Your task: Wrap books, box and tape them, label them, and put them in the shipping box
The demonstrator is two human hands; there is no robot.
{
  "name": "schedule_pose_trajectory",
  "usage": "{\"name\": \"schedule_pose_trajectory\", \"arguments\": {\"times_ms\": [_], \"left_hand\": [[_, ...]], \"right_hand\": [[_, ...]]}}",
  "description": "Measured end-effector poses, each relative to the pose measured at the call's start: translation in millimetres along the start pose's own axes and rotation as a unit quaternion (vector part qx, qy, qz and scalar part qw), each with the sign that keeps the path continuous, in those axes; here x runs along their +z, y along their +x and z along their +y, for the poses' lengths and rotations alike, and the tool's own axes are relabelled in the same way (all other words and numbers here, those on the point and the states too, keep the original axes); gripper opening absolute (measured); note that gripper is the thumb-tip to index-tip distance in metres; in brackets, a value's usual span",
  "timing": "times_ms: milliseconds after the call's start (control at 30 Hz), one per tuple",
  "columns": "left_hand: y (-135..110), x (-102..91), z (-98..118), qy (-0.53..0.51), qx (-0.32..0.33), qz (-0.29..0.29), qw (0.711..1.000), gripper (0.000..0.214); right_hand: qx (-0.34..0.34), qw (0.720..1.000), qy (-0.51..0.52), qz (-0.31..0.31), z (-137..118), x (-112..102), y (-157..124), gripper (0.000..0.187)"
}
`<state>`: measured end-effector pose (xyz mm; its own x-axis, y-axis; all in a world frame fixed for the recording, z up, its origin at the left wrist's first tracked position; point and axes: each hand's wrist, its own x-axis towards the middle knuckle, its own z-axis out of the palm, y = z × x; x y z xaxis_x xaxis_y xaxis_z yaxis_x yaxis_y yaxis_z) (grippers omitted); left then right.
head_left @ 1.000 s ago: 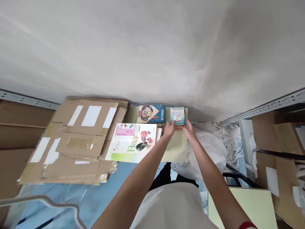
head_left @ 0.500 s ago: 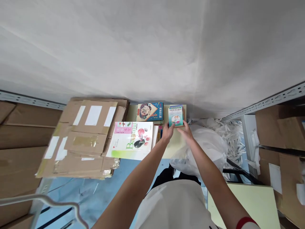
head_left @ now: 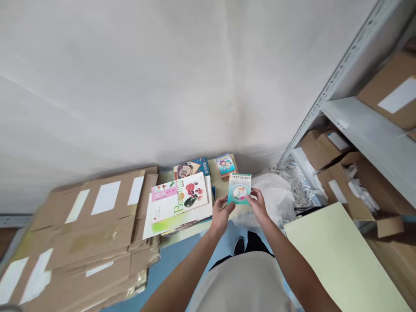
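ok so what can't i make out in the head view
Head view, now:
Back of the teal booklet: turned away from the camera.
Covers of the books beneath the white fruit-and-vegetable book: hidden by that book.
Any print on the white labels of the flattened cartons: too small and blurred.
Far end of the upper-right carton: cut off by the right edge.

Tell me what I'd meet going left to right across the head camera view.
Cardboard stack, white fruit book, left hand, teal book, right hand, pale yellow panel.
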<state>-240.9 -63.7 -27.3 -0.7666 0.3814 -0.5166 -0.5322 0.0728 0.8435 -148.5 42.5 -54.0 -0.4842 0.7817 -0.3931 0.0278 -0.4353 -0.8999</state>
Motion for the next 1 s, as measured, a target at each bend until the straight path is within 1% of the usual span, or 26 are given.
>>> {"name": "schedule_pose_trajectory", "arguments": {"times_ms": [67, 200, 300, 400, 467, 600, 700, 867, 933, 1000], "left_hand": [[-25, -7.9, -5, -0.013, 0.005, -0.061, 0.998, 0.043], [-69, -17.6, -16, -0.006, -0.015, -0.163, 0.986, 0.041], [-98, -18.4, -25, 0.014, -0.055, -0.227, 0.972, 0.04], [-123, -13.9, -33, 0.039, -0.103, -0.298, 0.948, 0.046], [-137, -7.5, -39, 0.069, -0.121, -0.352, 0.926, 0.048], [-160, 11.6, -54, 0.143, -0.128, -0.45, 0.872, 0.047], [-175, 27.3, -66, 0.168, -0.131, -0.501, 0.839, 0.049], [-200, 54.5, -91, 0.246, -0.174, -0.526, 0.795, 0.048], [-210, 67.8, -104, 0.271, -0.174, -0.531, 0.784, 0.046], [-219, 82.6, -116, 0.291, -0.159, -0.54, 0.774, 0.042]], "right_hand": [[-0.01, 0.999, 0.042, 0.023, 0, -14, -31, 0.054], [-0.011, 0.995, 0.092, 0.045, -6, -45, -93, 0.059], [-0.024, 0.992, 0.09, 0.086, -15, -69, -135, 0.064], [-0.036, 0.988, 0.083, 0.129, -21, -92, -171, 0.064], [-0.04, 0.982, 0.086, 0.161, -22, -107, -191, 0.062], [-0.045, 0.961, 0.117, 0.247, -17, -136, -225, 0.056], [-0.058, 0.944, 0.139, 0.292, -13, -158, -248, 0.048], [-0.086, 0.916, 0.19, 0.342, -14, -195, -281, 0.044], [-0.102, 0.906, 0.211, 0.353, -15, -210, -291, 0.043], [-0.121, 0.897, 0.231, 0.357, -16, -227, -299, 0.042]]}}
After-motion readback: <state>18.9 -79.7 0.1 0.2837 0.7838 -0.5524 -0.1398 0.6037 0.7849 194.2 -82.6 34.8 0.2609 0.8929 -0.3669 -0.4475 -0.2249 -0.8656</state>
